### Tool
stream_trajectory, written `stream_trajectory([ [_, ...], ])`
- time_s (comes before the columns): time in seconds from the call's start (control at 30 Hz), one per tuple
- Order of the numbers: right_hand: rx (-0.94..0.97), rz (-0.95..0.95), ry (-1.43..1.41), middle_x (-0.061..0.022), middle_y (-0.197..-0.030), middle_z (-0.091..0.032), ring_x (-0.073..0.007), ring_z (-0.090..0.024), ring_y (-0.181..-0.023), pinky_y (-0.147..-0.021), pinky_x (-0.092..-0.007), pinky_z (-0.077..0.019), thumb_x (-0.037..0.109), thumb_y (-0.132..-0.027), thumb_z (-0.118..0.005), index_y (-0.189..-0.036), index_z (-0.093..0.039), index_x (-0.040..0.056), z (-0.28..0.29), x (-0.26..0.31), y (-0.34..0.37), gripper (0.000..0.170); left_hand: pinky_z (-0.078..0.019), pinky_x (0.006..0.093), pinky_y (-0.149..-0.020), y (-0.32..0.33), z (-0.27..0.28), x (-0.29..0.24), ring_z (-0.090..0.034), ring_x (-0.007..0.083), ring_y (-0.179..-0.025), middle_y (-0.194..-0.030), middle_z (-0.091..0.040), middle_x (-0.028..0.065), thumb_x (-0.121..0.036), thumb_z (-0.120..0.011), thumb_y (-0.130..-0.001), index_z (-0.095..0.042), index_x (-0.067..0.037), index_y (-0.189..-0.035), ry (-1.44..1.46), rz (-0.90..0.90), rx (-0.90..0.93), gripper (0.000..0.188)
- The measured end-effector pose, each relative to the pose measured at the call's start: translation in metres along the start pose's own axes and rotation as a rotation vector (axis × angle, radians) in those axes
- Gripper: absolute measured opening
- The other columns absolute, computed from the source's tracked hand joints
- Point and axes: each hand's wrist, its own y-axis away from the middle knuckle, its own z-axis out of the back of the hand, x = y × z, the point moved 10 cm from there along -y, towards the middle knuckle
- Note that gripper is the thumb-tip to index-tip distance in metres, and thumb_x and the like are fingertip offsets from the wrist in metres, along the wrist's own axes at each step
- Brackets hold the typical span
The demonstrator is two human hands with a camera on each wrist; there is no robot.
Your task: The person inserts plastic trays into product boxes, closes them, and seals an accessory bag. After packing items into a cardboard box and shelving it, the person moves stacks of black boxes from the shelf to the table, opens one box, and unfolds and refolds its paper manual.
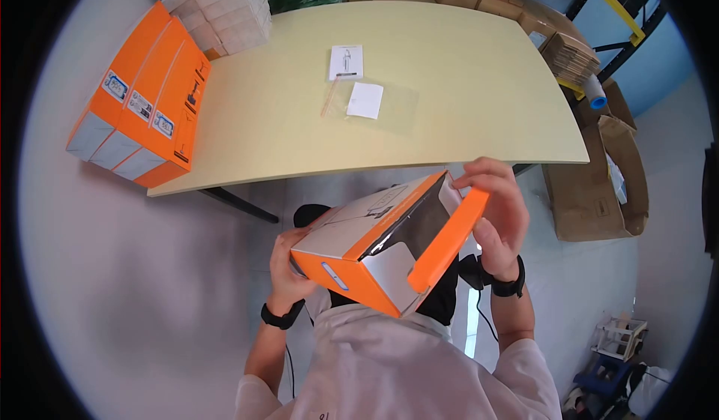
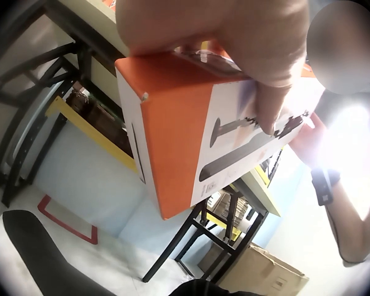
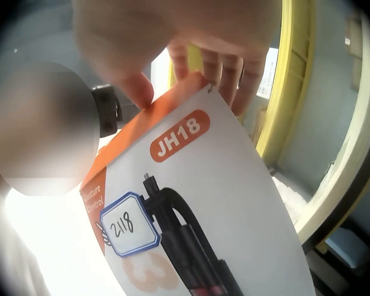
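An orange-and-white product carton [image 1: 352, 221] is held tilted in front of the body, below the table's near edge. One end of it stands open, and a dark inside shows behind a white side flap [image 1: 393, 270]. My left hand [image 1: 286, 270] grips its lower left end; in the left wrist view the thumb lies across the printed side [image 2: 234, 132]. At the opening, my right hand [image 1: 500, 206] pinches the orange-edged lid flap [image 1: 449, 240] between thumb and fingers. The right wrist view shows a white printed panel [image 3: 246, 185] marked JH18 with a handwritten 2118 sticker [image 3: 129, 225].
On the pale table [image 1: 464, 90] lie a printed booklet [image 1: 346, 62] and a white card [image 1: 365, 100] over a clear bag. Several orange boxes [image 1: 142, 105] and stacked white boxes [image 1: 225, 11] stand left. An open brown carton [image 1: 592, 210] sits right on the floor.
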Motion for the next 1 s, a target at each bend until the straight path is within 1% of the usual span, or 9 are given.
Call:
stream_trajectory([
  [0.07, 0.102, -0.017, 0.109, -0.0179, -0.112, -0.059, -0.0277, -0.058, -0.102, -0.093, -0.0374, -0.0427, 0.019, -0.083, -0.065, -0.112, -0.059, -0.0019, -0.003, 0.0, -0.001, 0.037, -0.0469, 0.0409, -0.088, 0.0, 0.0, -0.001, -0.06, 0.0341, -0.102, -0.111, -0.063, 0.0176, -0.015, -0.083, -0.062, -0.057, -0.002, -0.112, -0.013, -0.024, 0.007, 0.058],
  [0.1, 0.094, -0.069, 0.062, -0.0183, -0.11, -0.06, -0.028, -0.058, -0.102, -0.092, -0.0372, -0.0425, 0.017, -0.082, -0.065, -0.101, -0.065, -0.0021, -0.004, -0.001, -0.002, 0.027, -0.0464, 0.0415, -0.089, 0.0, 0.0, -0.003, -0.06, 0.0342, -0.103, -0.112, -0.063, 0.0171, -0.016, -0.083, -0.062, -0.057, -0.002, -0.111, -0.03, -0.057, 0.012, 0.057],
  [0.2, 0.211, -0.029, 0.178, -0.0184, -0.109, -0.061, -0.0281, -0.058, -0.102, -0.09, -0.037, -0.0434, 0.015, -0.084, -0.063, -0.1, -0.065, -0.0024, -0.007, -0.001, -0.003, 0.024, -0.0454, 0.0423, -0.089, 0.0, -0.002, -0.006, -0.059, 0.0347, -0.103, -0.113, -0.062, 0.0165, -0.017, -0.084, -0.061, -0.057, -0.002, -0.111, -0.058, -0.071, 0.033, 0.059],
  [0.33, 0.207, -0.037, 0.196, -0.0186, -0.109, -0.062, -0.0279, -0.059, -0.1, -0.088, -0.0366, -0.0443, 0.013, -0.085, -0.062, -0.099, -0.065, -0.0026, -0.011, -0.005, -0.002, 0.021, -0.0473, 0.0425, -0.089, -0.002, -0.004, -0.013, -0.06, 0.0349, -0.103, -0.113, -0.062, 0.0191, -0.016, -0.084, -0.063, -0.055, 0.0, -0.114, -0.066, -0.13, 0.041, 0.06],
  [0.43, 0.185, -0.101, 0.053, -0.0187, -0.11, -0.063, -0.0273, -0.059, -0.101, -0.09, -0.0367, -0.0446, 0.01, -0.086, -0.061, -0.097, -0.065, -0.0025, -0.012, -0.013, -0.001, 0.017, -0.0472, 0.0434, -0.09, -0.002, -0.005, -0.011, -0.059, 0.0354, -0.104, -0.113, -0.062, 0.0192, -0.016, -0.084, -0.063, -0.054, -0.001, -0.114, -0.072, -0.113, 0.046, 0.061],
  [0.5, 0.175, -0.245, -0.084, -0.0185, -0.112, -0.063, -0.0265, -0.059, -0.103, -0.092, -0.0371, -0.0443, 0.008, -0.088, -0.061, -0.098, -0.064, -0.0021, -0.013, -0.024, 0.003, 0.014, -0.0471, 0.0435, -0.09, -0.002, -0.003, -0.012, -0.059, 0.0353, -0.104, -0.114, -0.062, 0.0193, -0.016, -0.085, -0.063, -0.055, -0.001, -0.114, -0.083, -0.127, 0.035, 0.061],
  [0.6, 0.166, -0.301, -0.154, -0.017, -0.11, -0.063, -0.0255, -0.059, -0.104, -0.094, -0.0369, -0.0442, 0.007, -0.087, -0.063, -0.098, -0.063, -0.0011, -0.014, -0.03, 0.006, 0.013, -0.047, 0.0436, -0.09, -0.001, -0.001, -0.011, -0.059, 0.0353, -0.104, -0.114, -0.062, 0.0192, -0.016, -0.085, -0.063, -0.055, -0.001, -0.114, -0.099, -0.136, 0.041, 0.061],
  [0.8, 0.119, -0.394, -0.233, -0.0133, -0.105, -0.063, -0.023, -0.059, -0.102, -0.093, -0.0355, -0.044, 0.005, -0.085, -0.068, -0.094, -0.062, 0.0004, -0.014, -0.041, 0.01, 0.012, -0.0468, 0.044, -0.09, 0.001, -0.001, -0.011, -0.059, 0.0354, -0.105, -0.114, -0.062, 0.019, -0.015, -0.085, -0.061, -0.055, -0.002, -0.114, -0.108, -0.146, 0.041, 0.062],
  [1.0, 0.147, -0.421, -0.245, -0.011, -0.101, -0.062, -0.0207, -0.057, -0.098, -0.09, -0.0328, -0.0438, 0.001, -0.084, -0.069, -0.092, -0.061, 0.0011, -0.014, -0.043, 0.012, 0.011, -0.0467, 0.0442, -0.091, -0.001, -0.002, -0.014, -0.058, 0.0359, -0.105, -0.113, -0.062, 0.018, -0.014, -0.084, -0.061, -0.055, -0.002, -0.114, -0.126, -0.147, 0.061, 0.061],
])
